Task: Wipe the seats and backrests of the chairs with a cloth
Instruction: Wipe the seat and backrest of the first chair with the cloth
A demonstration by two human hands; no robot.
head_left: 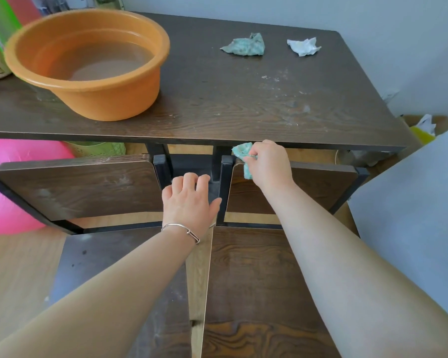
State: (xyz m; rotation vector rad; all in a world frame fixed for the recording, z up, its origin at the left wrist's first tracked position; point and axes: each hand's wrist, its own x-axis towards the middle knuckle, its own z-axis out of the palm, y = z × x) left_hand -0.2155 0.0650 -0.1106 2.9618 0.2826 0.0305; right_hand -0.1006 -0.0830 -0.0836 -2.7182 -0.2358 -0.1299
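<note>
Two dark wooden chairs with black metal frames stand side by side, pushed against the table. My right hand (268, 165) grips a small teal cloth (245, 157) at the top left corner of the right chair's backrest (321, 187). My left hand (190, 200) holds the black frame post between the two backrests, fingers curled over it. The left chair's backrest (78, 187) looks dusty, and so does its seat (93, 262). The right chair's seat (251, 280) lies below my right arm.
The dark wooden table (230, 99) carries an orange basin (88, 65) with murky water, a second teal cloth (245, 45) and a crumpled white tissue (304, 46). A pink ball (8, 187) sits on the floor at left. A grey surface (419, 202) stands at right.
</note>
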